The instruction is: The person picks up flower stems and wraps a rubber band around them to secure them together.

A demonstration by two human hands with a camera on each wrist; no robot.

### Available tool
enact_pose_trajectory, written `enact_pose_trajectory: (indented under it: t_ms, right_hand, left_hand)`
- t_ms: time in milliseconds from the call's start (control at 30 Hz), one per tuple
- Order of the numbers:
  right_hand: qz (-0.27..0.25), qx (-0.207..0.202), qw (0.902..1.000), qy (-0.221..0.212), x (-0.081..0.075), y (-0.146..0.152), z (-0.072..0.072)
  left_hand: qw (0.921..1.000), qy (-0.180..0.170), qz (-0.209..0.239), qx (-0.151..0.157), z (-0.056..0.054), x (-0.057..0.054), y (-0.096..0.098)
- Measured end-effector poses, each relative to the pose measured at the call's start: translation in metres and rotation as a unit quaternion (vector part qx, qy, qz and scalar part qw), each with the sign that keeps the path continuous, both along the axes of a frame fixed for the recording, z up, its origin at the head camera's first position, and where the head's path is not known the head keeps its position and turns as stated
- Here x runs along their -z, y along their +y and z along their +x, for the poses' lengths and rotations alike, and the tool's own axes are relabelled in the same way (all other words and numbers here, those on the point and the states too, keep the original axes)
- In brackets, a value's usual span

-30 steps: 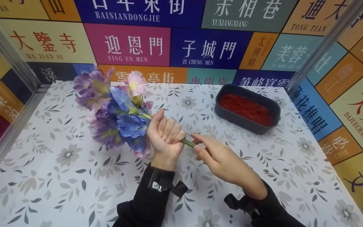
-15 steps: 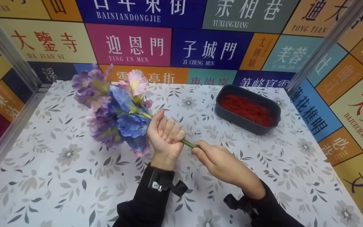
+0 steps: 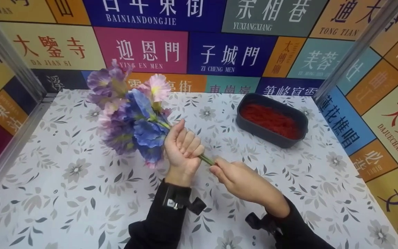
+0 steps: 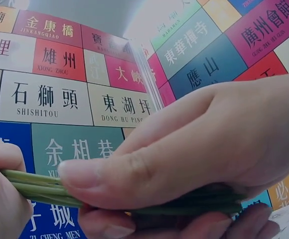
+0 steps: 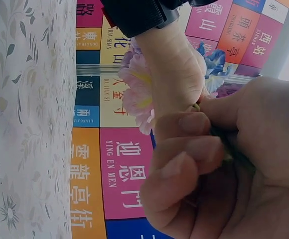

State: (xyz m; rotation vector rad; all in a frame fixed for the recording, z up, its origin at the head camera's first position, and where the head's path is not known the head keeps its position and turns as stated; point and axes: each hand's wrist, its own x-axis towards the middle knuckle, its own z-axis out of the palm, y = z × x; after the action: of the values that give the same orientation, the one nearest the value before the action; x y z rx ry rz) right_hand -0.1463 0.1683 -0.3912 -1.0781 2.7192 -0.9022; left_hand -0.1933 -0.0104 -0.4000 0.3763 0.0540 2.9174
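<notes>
A bunch of artificial flowers in purple, blue and pink leans to the upper left above the table. My left hand grips its green stems in a fist just below the blooms, thumb pointing up. Lower on the stems, my right hand holds the ends, curled round them. In the left wrist view, the bundled stems run from the left hand into the right hand. Curled fingers of the right hand cover the stem ends in the right wrist view, with a pink bloom behind.
A dark grey oblong tub holding red shredded filler stands at the back right. The table has a floral leaf-patterned cover. Colourful sign-printed panels wall in the back and both sides.
My right hand has gone from loosely spread fingers beside the stem ends to gripping them. The flower heads have shifted slightly to the right with the left hand. The tub stays put.
</notes>
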Motion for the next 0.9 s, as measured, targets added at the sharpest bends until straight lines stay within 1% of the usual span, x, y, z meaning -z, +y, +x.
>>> enact_pose_trajectory:
  t_ms: [100,267,400,467,533,633,700,733,800,833,900]
  right_hand:
    - [0.016,-0.002,0.9999,0.003,0.0004,0.0005,-0.0003]
    - [0.04,-0.006,0.9992,0.007,0.0005,0.0012,-0.001]
    - [0.027,-0.014,0.9995,-0.006,0.0013,0.0012,-0.0032]
    - [0.018,-0.02,0.9995,-0.013,0.0024,0.0018,-0.0045]
    - [0.011,-0.029,0.9994,-0.018,0.0036,0.0022,-0.0048]
    - [0.005,-0.043,0.9988,-0.022,0.0065,0.0022,-0.0051]
    - [0.006,-0.05,0.9985,-0.02,0.0081,0.0015,-0.0049]
    - [0.004,-0.051,0.9985,-0.023,0.0085,0.0012,-0.0047]
    - [0.004,-0.049,0.9984,-0.027,0.0088,0.0004,-0.0038]
    - [0.003,-0.046,0.9985,-0.029,0.0084,0.0,-0.0033]
    - [-0.006,-0.037,0.9985,-0.039,0.0081,-0.0006,-0.0027]
  left_hand:
    - [0.9995,-0.011,-0.021,0.02,-0.001,0.001,-0.0006]
    - [0.9968,-0.013,-0.062,0.05,-0.0029,0.0015,-0.0004]
    - [0.9931,-0.029,-0.092,0.067,-0.0042,0.0006,0.0002]
    - [0.9894,-0.04,-0.117,0.076,-0.0047,0.0002,0.0005]
    - [0.9835,-0.047,-0.15,0.09,-0.0048,-0.0006,0.0007]
    - [0.9711,-0.053,-0.205,0.11,-0.004,-0.0015,0.0016]
    - [0.9624,-0.061,-0.237,0.118,-0.0029,-0.0028,0.0026]
    - [0.9588,-0.065,-0.252,0.115,-0.0023,-0.0036,0.0034]
    - [0.952,-0.072,-0.28,0.101,-0.0012,-0.0053,0.0052]
    - [0.9486,-0.076,-0.294,0.089,-0.0005,-0.0064,0.0061]
    - [0.9435,-0.071,-0.318,0.061,0.0007,-0.0082,0.0075]
